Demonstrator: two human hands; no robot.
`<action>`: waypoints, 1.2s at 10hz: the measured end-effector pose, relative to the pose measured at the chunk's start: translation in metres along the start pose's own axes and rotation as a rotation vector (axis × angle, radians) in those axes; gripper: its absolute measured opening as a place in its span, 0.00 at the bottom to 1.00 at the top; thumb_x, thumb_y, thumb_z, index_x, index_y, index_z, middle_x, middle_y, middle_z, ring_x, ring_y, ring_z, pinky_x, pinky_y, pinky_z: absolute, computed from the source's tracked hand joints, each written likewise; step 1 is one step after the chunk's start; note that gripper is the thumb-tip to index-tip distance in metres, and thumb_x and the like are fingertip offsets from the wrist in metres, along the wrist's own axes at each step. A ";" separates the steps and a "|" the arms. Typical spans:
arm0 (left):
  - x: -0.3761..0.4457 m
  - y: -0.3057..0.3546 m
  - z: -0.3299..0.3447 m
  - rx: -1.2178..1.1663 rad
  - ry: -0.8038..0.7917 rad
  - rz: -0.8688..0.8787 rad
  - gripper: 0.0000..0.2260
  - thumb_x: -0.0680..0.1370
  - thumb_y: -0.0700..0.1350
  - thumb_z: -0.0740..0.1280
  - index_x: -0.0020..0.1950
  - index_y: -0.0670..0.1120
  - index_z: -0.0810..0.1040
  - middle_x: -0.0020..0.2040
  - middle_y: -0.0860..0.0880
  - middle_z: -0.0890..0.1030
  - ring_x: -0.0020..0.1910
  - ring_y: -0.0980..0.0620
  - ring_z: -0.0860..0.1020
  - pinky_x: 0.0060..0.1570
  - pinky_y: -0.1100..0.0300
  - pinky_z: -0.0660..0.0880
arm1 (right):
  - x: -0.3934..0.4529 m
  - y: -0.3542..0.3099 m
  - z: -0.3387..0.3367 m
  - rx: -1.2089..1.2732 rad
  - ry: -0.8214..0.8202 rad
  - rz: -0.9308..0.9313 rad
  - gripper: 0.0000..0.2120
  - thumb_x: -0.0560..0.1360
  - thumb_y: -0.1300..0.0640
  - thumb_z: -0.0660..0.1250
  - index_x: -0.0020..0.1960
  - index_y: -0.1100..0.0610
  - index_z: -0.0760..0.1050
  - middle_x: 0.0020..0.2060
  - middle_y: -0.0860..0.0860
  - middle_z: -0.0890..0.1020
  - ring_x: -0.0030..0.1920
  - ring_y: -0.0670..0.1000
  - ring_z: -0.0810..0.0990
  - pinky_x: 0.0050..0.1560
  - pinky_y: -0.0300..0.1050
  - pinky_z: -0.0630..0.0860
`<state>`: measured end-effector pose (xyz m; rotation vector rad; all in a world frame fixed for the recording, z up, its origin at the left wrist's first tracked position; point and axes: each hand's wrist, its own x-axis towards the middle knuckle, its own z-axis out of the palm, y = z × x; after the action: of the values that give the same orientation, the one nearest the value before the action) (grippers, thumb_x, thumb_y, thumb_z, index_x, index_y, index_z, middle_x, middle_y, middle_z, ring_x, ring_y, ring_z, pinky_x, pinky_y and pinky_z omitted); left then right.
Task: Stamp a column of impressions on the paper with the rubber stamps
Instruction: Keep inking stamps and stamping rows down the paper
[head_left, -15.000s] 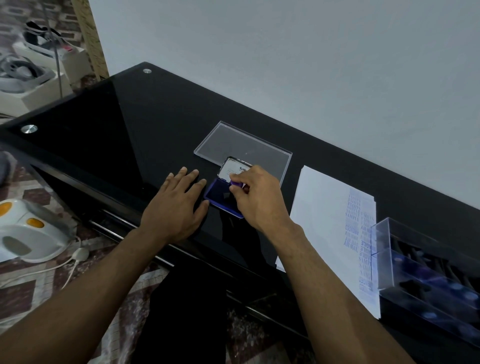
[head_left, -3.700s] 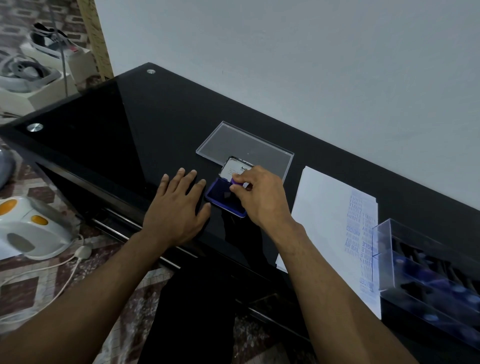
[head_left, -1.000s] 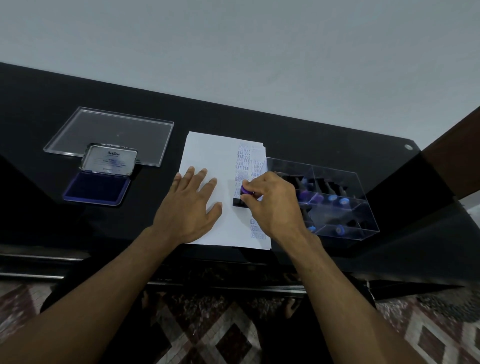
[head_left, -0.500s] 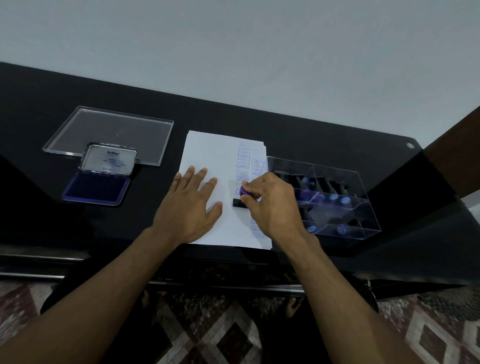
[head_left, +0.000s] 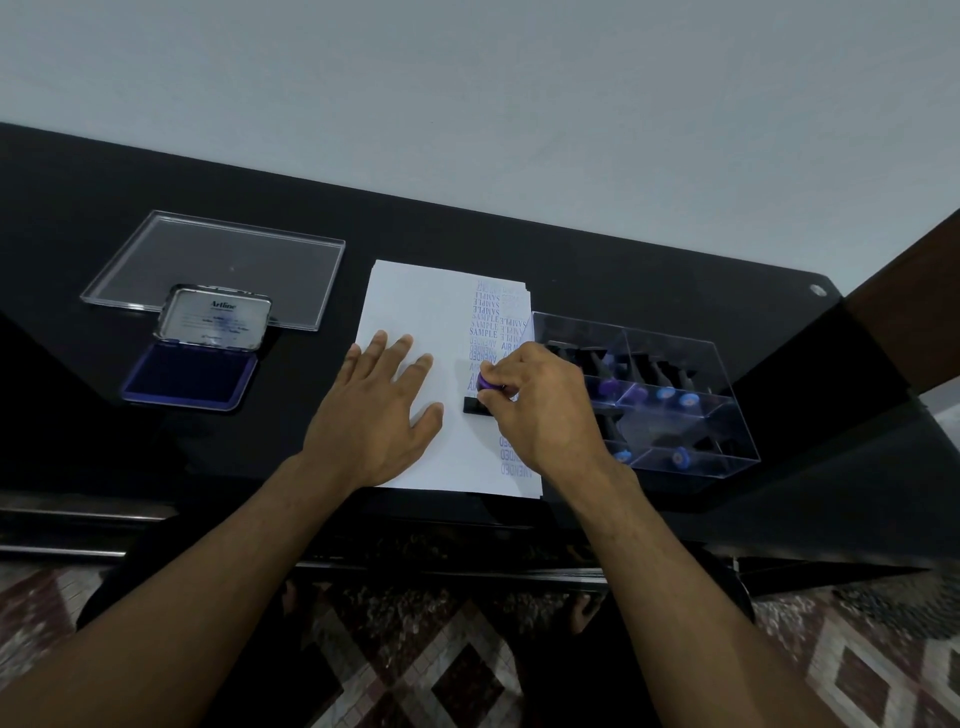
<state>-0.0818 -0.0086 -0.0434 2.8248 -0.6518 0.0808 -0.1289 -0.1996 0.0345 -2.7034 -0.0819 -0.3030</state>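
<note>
Nothing much moves since before: our right hand (head_left: 545, 410) still pinches the stamp (head_left: 480, 397) down on the paper (head_left: 415, 306), w/ left hand (head_left: 376, 415) flat, fingers spread.

Tabletop (head_left: 467, 228): glossy black. Paper (head_left: 415, 306): white, with blue-violet impressions (head_left: 485, 322) in columns down its right side, reading SAMPLE, AMENDED, AIR. Stamp (head_left: 480, 395): black base, purple knob. Ink pad (head_left: 189, 375): deep blue-violet; its open lid (head_left: 215, 317) is silver-grey inside with dark "Artline" lettering and blue smudges. Flat tray (head_left: 218, 262): clear. Stamp box (head_left: 727, 415): clear, with black stamps with purple and blue ends inside. Wall (head_left: 467, 93): pale grey. Floor (head_left: 441, 670): maroon, white and dark diamond pattern.
</note>
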 end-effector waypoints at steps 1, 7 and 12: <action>0.000 0.001 0.000 0.003 0.006 0.002 0.35 0.79 0.66 0.43 0.81 0.50 0.61 0.82 0.45 0.56 0.82 0.44 0.49 0.78 0.48 0.43 | 0.000 0.000 0.000 0.005 0.009 -0.002 0.12 0.77 0.55 0.71 0.59 0.56 0.83 0.50 0.51 0.82 0.47 0.47 0.79 0.54 0.42 0.78; 0.000 0.000 0.000 0.001 -0.007 -0.005 0.35 0.79 0.67 0.42 0.81 0.51 0.60 0.83 0.46 0.54 0.82 0.45 0.48 0.79 0.46 0.45 | 0.002 0.001 -0.002 0.008 -0.013 0.008 0.11 0.76 0.56 0.71 0.58 0.56 0.83 0.51 0.51 0.82 0.49 0.48 0.79 0.55 0.41 0.76; -0.001 -0.001 0.001 -0.007 0.001 0.001 0.35 0.79 0.66 0.43 0.81 0.50 0.61 0.82 0.45 0.55 0.82 0.45 0.49 0.79 0.46 0.46 | 0.003 -0.002 -0.003 0.007 -0.025 0.017 0.09 0.76 0.57 0.72 0.54 0.56 0.84 0.49 0.50 0.82 0.48 0.47 0.79 0.55 0.45 0.78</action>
<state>-0.0821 -0.0082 -0.0450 2.8174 -0.6514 0.0805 -0.1270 -0.1995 0.0388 -2.6995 -0.0672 -0.2631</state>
